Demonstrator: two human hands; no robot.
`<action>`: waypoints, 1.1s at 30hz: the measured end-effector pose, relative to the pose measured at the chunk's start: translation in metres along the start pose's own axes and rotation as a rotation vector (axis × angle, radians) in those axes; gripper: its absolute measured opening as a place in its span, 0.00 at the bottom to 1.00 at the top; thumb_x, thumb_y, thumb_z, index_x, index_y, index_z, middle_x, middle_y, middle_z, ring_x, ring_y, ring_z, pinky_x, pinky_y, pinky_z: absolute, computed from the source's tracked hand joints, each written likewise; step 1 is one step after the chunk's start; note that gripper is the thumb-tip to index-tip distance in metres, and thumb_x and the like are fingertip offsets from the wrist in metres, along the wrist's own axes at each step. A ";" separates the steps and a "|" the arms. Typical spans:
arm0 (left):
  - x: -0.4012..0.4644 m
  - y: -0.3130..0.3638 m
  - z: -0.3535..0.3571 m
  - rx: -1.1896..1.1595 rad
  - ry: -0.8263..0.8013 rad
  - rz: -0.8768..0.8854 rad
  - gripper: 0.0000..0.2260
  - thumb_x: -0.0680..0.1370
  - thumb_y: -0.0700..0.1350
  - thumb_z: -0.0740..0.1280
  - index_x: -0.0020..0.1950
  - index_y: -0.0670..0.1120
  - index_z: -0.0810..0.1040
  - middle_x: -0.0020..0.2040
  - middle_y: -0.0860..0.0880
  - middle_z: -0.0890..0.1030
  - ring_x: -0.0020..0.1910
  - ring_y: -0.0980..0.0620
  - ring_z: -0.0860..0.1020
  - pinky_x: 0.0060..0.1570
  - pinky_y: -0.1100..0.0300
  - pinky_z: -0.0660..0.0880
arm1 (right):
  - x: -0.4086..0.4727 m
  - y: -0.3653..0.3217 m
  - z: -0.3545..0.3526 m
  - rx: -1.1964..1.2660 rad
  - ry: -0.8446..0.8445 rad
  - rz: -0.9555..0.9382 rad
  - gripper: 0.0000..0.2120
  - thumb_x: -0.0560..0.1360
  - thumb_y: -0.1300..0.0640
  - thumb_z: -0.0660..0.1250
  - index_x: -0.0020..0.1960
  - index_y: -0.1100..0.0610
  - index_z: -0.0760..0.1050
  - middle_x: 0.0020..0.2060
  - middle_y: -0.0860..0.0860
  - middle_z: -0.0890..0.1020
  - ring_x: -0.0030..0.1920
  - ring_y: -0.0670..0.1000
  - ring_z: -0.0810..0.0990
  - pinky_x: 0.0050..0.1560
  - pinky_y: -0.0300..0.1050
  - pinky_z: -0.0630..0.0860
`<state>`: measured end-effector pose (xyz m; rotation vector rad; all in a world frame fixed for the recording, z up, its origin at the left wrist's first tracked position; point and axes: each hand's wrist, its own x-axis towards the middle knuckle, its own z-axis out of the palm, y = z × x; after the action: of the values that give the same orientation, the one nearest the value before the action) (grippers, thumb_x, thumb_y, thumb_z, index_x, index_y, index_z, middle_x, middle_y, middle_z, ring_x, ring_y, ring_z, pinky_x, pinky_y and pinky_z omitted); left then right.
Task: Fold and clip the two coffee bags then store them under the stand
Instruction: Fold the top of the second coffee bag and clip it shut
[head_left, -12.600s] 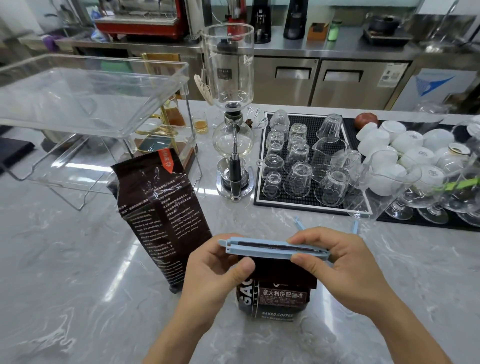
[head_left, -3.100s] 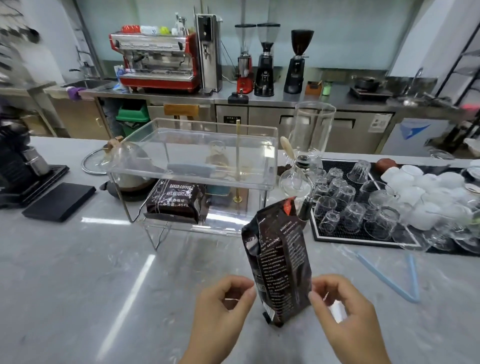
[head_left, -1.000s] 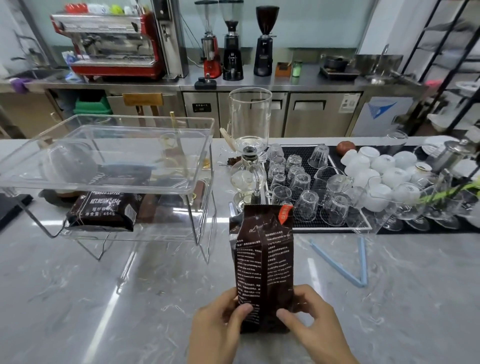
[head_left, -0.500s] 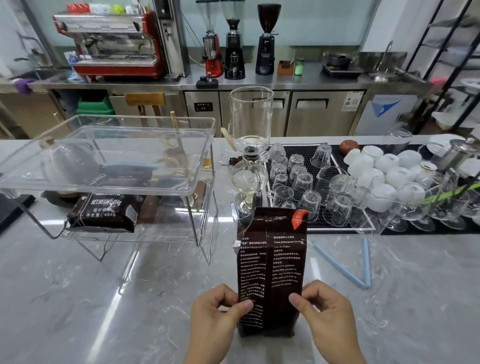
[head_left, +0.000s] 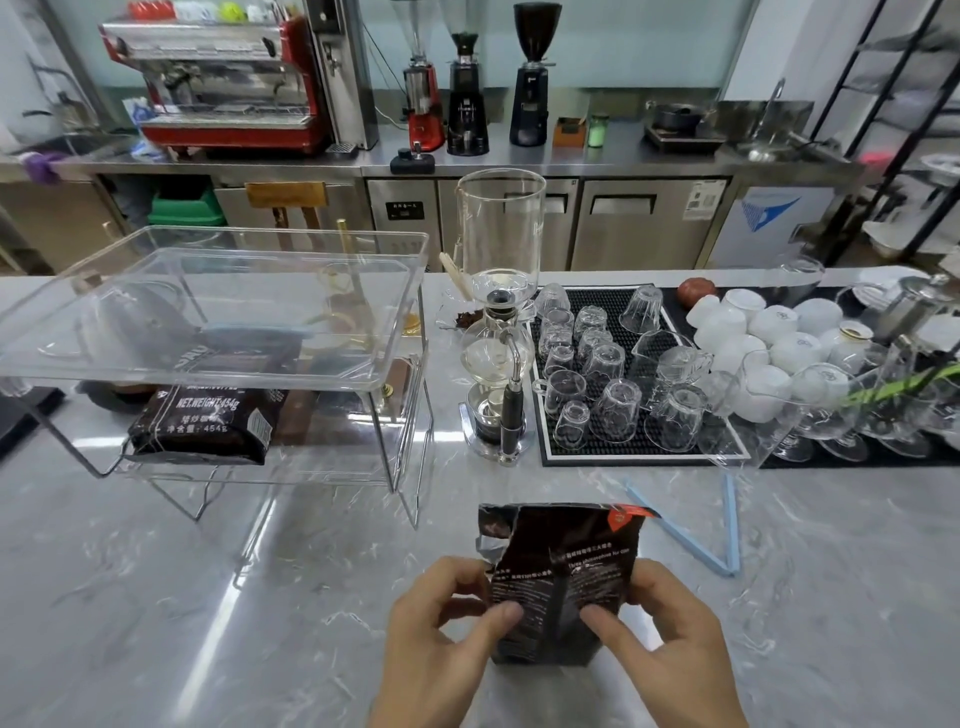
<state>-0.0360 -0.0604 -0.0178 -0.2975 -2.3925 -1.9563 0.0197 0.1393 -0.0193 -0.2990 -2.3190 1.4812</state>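
On the left, the first bag (head_left: 202, 423) lies flat on the lower rack of the clear stand (head_left: 218, 312), where it already lay a few seconds ago; a pale blue strip seen through the tray looks like its clip, though I cannot be sure. That half of the task seems finished. Toward the middle, low in view, the left hand (head_left: 441, 639) pinches the left edge of the second bag (head_left: 558, 577), thumb pressed on its printed face and the other fingers curled behind. This bag stands on the counter (head_left: 208, 597), well apart from the stand. Half a second ago it rose tall and straight above the hands; now its top leans away and reads much shorter, so the fold has probably just begun. The mouth is still open, with a red tab at its right corner. The right hand (head_left: 670, 639) mirrors the left, thumb on the front, fingers wrapped around the right edge. Further right the blue clip (head_left: 696, 545) lies spread open in a V on the counter, near the bag and untouched. Rolling the top down tight, clipping it, and storing it beside the first bag remain.
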 end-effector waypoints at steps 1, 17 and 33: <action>0.000 0.002 0.000 0.009 0.005 0.011 0.09 0.63 0.43 0.78 0.41 0.51 0.84 0.39 0.46 0.86 0.35 0.55 0.83 0.39 0.66 0.80 | 0.001 -0.002 0.000 -0.008 0.010 -0.011 0.25 0.63 0.67 0.80 0.44 0.38 0.80 0.37 0.38 0.84 0.40 0.39 0.80 0.44 0.21 0.72; 0.003 0.002 0.000 0.098 0.000 0.018 0.21 0.67 0.32 0.80 0.36 0.59 0.80 0.36 0.55 0.86 0.36 0.57 0.84 0.42 0.66 0.79 | 0.004 0.006 0.001 0.071 0.047 -0.025 0.18 0.63 0.70 0.79 0.41 0.49 0.81 0.36 0.47 0.83 0.37 0.43 0.79 0.44 0.24 0.72; 0.011 0.004 0.002 -0.082 -0.012 0.054 0.15 0.62 0.38 0.76 0.38 0.52 0.74 0.41 0.53 0.86 0.43 0.57 0.83 0.48 0.68 0.74 | 0.009 -0.008 -0.005 0.360 0.000 -0.007 0.23 0.63 0.73 0.77 0.43 0.48 0.76 0.47 0.51 0.86 0.46 0.50 0.85 0.51 0.36 0.79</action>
<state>-0.0456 -0.0560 -0.0124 -0.3735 -2.2895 -2.0374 0.0142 0.1433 -0.0086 -0.1906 -1.9975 1.8528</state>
